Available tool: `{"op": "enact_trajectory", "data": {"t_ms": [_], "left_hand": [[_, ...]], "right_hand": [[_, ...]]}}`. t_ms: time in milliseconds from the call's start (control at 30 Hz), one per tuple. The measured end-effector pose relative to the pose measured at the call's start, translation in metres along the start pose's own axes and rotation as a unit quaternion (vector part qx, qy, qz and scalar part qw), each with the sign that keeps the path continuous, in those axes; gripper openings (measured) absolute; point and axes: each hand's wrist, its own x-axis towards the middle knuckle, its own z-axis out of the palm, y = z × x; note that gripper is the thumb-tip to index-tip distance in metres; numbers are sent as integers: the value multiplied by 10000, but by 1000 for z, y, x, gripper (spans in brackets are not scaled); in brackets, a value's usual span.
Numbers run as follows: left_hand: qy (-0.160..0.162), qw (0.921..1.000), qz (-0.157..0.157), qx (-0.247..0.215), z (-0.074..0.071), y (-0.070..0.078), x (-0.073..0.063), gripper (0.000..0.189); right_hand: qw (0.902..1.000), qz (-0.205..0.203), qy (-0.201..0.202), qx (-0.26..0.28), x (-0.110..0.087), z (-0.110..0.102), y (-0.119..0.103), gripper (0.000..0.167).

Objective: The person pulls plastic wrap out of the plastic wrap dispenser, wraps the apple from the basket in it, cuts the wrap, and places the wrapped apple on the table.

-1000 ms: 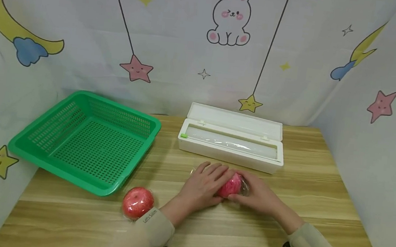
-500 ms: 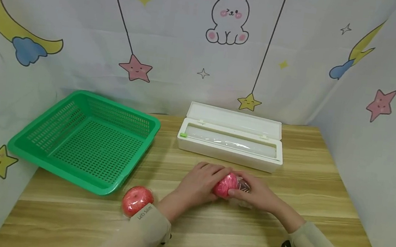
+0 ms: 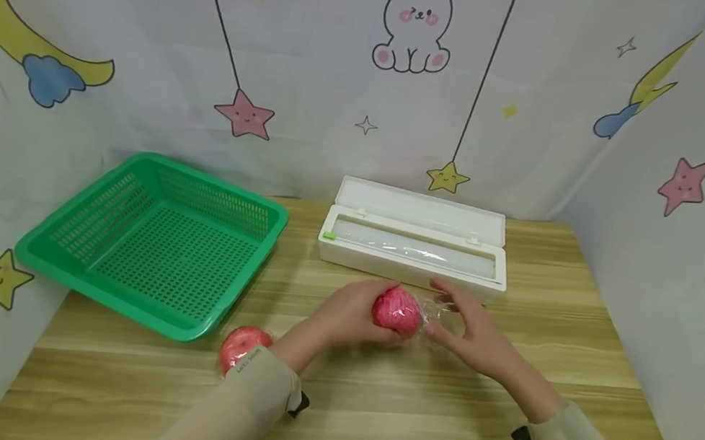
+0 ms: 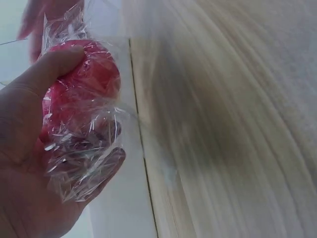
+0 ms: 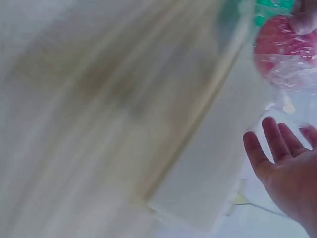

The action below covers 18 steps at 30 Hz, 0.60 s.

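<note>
My left hand (image 3: pixel 349 315) grips a red apple (image 3: pixel 396 311) above the table, its thumb across the fruit. Clear cling film (image 4: pixel 81 163) covers the apple, with crumpled loose ends sticking out on both sides in the left wrist view. Just right of it in the head view, my right hand (image 3: pixel 476 338) has its fingers spread beside the loose film. The right wrist view shows those fingers (image 5: pixel 275 139) apart from the apple, with nothing held. A second red apple (image 3: pixel 241 347) in film sits on the table by the left forearm, partly covered by the sleeve.
A green plastic basket (image 3: pixel 221 312) stands at the left. Behind the hands is a white cling film box (image 3: pixel 355 256), its lid raised and a film roll (image 3: pixel 414 247) inside. Printed curtains border the wooden table (image 3: pixel 381 426) at the back and sides.
The right hand has let go of the apple and drawn back to the right with its fingers spread. The left hand now holds the apple alone, turned and raised slightly.
</note>
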Motion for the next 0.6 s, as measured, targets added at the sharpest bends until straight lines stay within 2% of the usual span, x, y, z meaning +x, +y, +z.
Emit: {"op": "enact_trajectory", "data": {"t_ms": [100,167,233,300,367,467,600], "left_hand": [[-120,9992,-228,-312,-3,-2,0,82],[-213,9979,-344,-510,-5,-2,0,81],[-332,9960,-423,-721,-7,-2,1,80],[-449,9939,-446,-905,-10,-1,1,80],[-596,9915,-440,-1068,-12,0,1,77],[-809,9888,-428,-1176,-15,3,0,73],[-1143,9846,-425,-1251,-16,5,1,69]], "right_hand": [[9926,-724,138,-961,1,-2,-11,97],[9779,-1297,209,-1625,3,-1,-17,107],[9592,-1798,307,-2161,6,1,-21,115],[9428,-2107,384,-2553,8,4,-21,121],[9331,-2238,407,-2787,9,7,-21,126],[9274,-2266,371,-2952,9,9,-20,126],[9320,-2177,356,-2876,8,11,-17,113]]}}
